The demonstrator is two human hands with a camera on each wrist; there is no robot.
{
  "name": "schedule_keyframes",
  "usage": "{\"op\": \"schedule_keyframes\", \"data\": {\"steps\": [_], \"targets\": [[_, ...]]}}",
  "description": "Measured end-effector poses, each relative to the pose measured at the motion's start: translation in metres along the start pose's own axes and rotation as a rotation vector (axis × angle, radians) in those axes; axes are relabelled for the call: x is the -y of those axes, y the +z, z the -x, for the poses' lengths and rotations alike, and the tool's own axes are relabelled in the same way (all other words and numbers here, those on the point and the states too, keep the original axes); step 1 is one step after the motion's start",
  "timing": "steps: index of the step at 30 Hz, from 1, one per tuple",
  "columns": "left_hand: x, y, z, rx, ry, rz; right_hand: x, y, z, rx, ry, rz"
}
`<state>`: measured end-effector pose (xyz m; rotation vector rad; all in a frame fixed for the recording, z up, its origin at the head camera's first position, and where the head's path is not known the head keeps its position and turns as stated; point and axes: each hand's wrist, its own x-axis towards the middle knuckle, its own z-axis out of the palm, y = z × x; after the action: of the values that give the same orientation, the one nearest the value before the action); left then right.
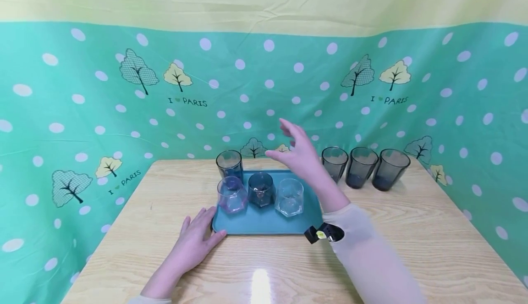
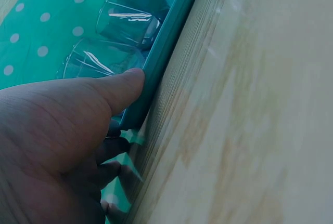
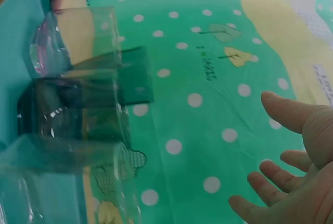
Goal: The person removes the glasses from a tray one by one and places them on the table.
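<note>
A blue tray [image 1: 264,225] lies on the table with several glasses on it. In its front row stand a purple-tinted glass [image 1: 233,198], a dark grey glass [image 1: 261,193] and a clear glass [image 1: 290,201]. Behind them at the left is a tall dark tumbler [image 1: 229,163]. My left hand [image 1: 195,240] rests at the tray's front left corner, its thumb [image 2: 127,86] touching the rim. Above the tray's right back part, my right hand [image 1: 300,155] is raised with thumb and fingers spread, holding nothing. The right wrist view shows that hand [image 3: 307,167] apart from the glasses.
Three tall dark tumblers stand in a row to the right of the tray: a left one [image 1: 334,159], a middle one [image 1: 361,168] and a right one [image 1: 389,171]. A green dotted cloth [image 1: 231,84] hangs behind the wooden table [image 1: 136,230].
</note>
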<state>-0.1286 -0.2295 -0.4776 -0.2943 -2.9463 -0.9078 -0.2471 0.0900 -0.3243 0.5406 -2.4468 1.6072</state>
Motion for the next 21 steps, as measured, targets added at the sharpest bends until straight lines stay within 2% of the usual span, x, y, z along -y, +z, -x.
{"op": "schedule_keyframes", "data": {"steps": [10,21], "targets": [[-0.001,0.000,-0.001,0.011,-0.006,0.000,0.001,0.035,-0.011,0.076,-0.020,0.064],[0.000,0.000,-0.001,0.014,-0.009,0.001,0.002,0.067,-0.021,0.155,0.004,0.129]]}}
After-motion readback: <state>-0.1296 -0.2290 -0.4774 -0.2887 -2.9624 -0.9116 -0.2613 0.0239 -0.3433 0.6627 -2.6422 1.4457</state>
